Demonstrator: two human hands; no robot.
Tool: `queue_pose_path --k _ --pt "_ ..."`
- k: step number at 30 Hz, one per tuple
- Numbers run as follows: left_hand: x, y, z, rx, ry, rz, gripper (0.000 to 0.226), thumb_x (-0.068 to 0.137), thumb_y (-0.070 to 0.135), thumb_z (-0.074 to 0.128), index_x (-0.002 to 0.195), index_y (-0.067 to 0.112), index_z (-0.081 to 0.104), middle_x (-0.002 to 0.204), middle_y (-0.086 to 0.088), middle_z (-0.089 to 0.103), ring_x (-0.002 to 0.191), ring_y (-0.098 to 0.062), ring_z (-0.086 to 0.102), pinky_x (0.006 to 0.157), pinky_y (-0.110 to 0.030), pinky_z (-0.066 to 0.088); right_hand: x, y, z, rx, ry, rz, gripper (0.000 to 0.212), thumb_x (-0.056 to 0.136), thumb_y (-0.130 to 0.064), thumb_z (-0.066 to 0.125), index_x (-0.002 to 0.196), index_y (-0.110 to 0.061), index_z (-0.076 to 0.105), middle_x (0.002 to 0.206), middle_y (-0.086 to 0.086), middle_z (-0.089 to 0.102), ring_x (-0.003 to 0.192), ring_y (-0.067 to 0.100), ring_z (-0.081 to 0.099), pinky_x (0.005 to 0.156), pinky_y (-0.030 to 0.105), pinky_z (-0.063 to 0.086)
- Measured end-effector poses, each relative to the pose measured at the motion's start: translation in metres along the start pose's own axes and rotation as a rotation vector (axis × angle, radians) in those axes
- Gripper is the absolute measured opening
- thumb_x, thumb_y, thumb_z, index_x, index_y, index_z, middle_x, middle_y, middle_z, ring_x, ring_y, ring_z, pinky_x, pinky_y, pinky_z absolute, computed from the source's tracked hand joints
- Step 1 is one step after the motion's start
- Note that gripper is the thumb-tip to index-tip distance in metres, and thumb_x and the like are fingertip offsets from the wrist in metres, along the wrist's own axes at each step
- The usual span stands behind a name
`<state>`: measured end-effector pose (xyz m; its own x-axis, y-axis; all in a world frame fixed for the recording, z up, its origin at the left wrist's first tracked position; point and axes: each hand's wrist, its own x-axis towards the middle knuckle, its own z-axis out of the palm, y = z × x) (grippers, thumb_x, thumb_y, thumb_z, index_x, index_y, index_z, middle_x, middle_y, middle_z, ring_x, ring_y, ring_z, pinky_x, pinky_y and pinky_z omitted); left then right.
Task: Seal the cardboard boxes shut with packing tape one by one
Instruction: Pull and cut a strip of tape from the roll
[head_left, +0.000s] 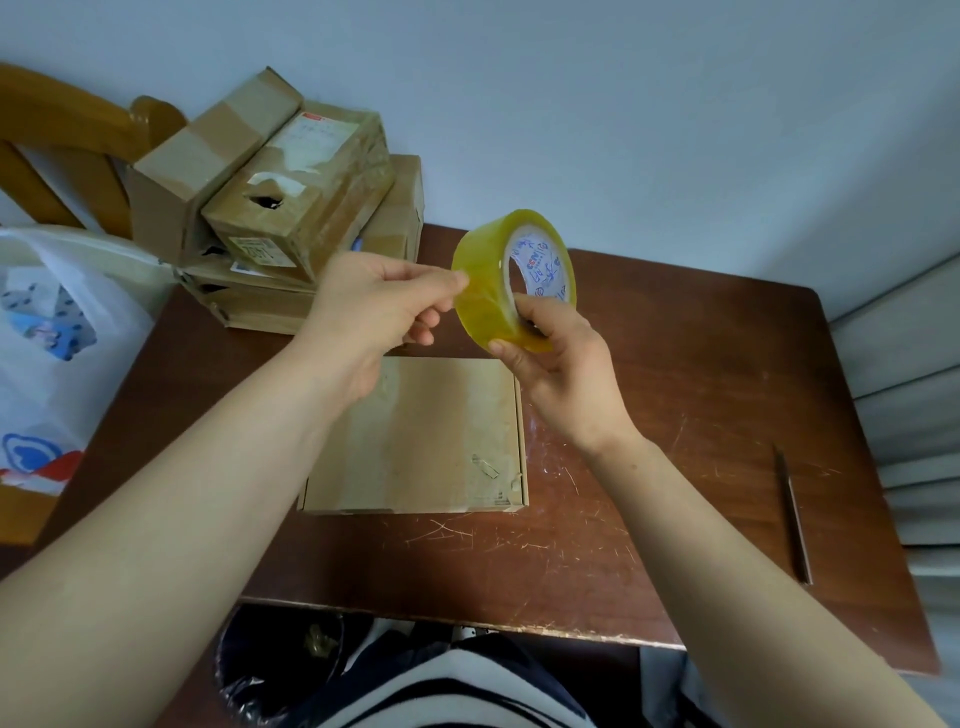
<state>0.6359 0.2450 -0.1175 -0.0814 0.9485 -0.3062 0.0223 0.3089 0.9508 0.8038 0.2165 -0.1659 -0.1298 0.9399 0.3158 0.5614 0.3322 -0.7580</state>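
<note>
Presently both grips meet on the tape (483, 280), which is held up in the air over the table (675, 415). The right grip (561, 374) curls round the tape from underneath, its thumb pressing the yellow outer band at the bottom and a finger hooked into the printed core. The left grip (363, 306) comes at it from the opposite side, thumb and forefinger pinched against the outer band at its left edge, with the other fingers curled below. Whether a loose end of tape is caught in that pinch I cannot tell. Below both grips, nearer the person, a flat box (415, 436) lies closed on the table, touched by neither. Beyond the left grip and to its left rises a stack of boxes (291, 208), with a plastic bag (57, 343) farther left. Well to the right of the right grip a slim blade (792, 514) lies on the table.
</note>
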Motion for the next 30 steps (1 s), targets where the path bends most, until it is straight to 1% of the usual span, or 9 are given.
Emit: queue_pose_path --k 5,8,11,15,19,21,23,25,30 --pt "0.009 -0.004 -0.003 0.019 -0.064 -0.034 0.010 0.081 0.010 0.073 0.072 0.010 0.069 0.058 0.002 0.058 0.052 -0.008 0.046 0.045 -0.016 0.040 0.002 0.000 0.001 0.004 0.008 -0.028 0.021 0.085 -0.016 0.065 0.096 0.001 0.064 0.084 0.014 0.064 0.079 0.020 0.052 0.075 0.035 0.045" --pt "0.012 -0.010 -0.002 0.238 -0.079 0.119 0.017 0.089 0.016 0.065 0.073 0.019 0.068 0.056 0.014 0.058 0.053 -0.001 0.048 0.054 -0.014 0.040 0.002 0.001 0.001 -0.002 -0.020 -0.024 0.020 0.086 -0.016 0.064 0.096 0.001 0.064 0.084 0.014 0.064 0.079 0.018 0.050 0.076 0.032 0.042" --pt "0.014 -0.017 0.001 0.388 -0.058 0.273 0.011 0.091 0.017 0.060 0.082 0.015 0.065 0.071 0.006 0.060 0.064 -0.007 0.051 0.065 -0.019 0.042 0.000 0.001 0.002 0.014 -0.041 0.019 0.019 0.088 -0.019 0.065 0.098 -0.003 0.064 0.084 0.007 0.064 0.078 0.014 0.049 0.076 0.028 0.040" --pt "0.014 -0.026 0.003 0.585 -0.004 0.488 0.008 0.090 0.014 0.056 0.083 0.017 0.055 0.073 0.013 0.050 0.061 -0.003 0.046 0.055 -0.008 0.034 0.001 0.000 0.001 0.122 -0.112 0.144 0.010 0.088 -0.024 0.065 0.091 -0.016 0.059 0.072 -0.012 0.054 0.068 0.012 0.047 0.068 0.034 0.044" --pt "0.009 -0.034 0.003 0.663 0.041 0.758 0.006 0.085 0.001 0.057 0.090 0.004 0.054 0.083 0.002 0.046 0.070 -0.013 0.044 0.061 -0.019 0.032 0.001 -0.001 0.000 0.278 -0.169 0.238 0.026 0.090 -0.018 0.064 0.099 0.005 0.058 0.089 0.026 0.062 0.084 0.043 0.056 0.076 0.056 0.048" --pt "0.009 -0.035 0.003 0.632 0.035 0.818 0.006 0.085 0.003 0.055 0.091 0.002 0.054 0.085 -0.007 0.055 0.071 -0.015 0.048 0.062 -0.023 0.038 0.001 -0.002 -0.002 0.350 -0.183 0.294 0.024 0.090 -0.014 0.064 0.102 0.006 0.059 0.097 0.031 0.061 0.085 0.040 0.059 0.079 0.057 0.049" --pt "0.009 -0.034 0.005 0.536 0.008 0.745 0.003 0.087 0.006 0.055 0.090 0.004 0.055 0.085 -0.007 0.062 0.071 -0.015 0.055 0.064 -0.024 0.043 0.001 -0.002 -0.004 0.368 -0.187 0.324 0.020 0.090 -0.012 0.064 0.099 0.005 0.060 0.094 0.031 0.060 0.078 0.028 0.056 0.076 0.051 0.050" --pt "0.014 -0.031 0.007 0.356 -0.028 0.525 0.007 0.089 0.004 0.058 0.084 0.009 0.057 0.078 -0.003 0.062 0.064 -0.008 0.054 0.059 -0.020 0.044 0.001 0.001 -0.007 0.377 -0.192 0.342 0.021 0.089 -0.012 0.065 0.096 0.007 0.059 0.092 0.033 0.058 0.076 0.025 0.053 0.072 0.049 0.049" --pt "0.021 -0.020 0.004 -0.115 -0.156 0.041 0.007 0.089 0.013 0.065 0.093 0.007 0.065 0.076 -0.008 0.067 0.053 -0.007 0.041 0.041 -0.016 0.029 0.001 0.006 -0.017 0.414 -0.230 0.397 0.018 0.091 -0.016 0.063 0.102 -0.002 0.062 0.095 0.033 0.061 0.085 0.047 0.060 0.074 0.053 0.051"
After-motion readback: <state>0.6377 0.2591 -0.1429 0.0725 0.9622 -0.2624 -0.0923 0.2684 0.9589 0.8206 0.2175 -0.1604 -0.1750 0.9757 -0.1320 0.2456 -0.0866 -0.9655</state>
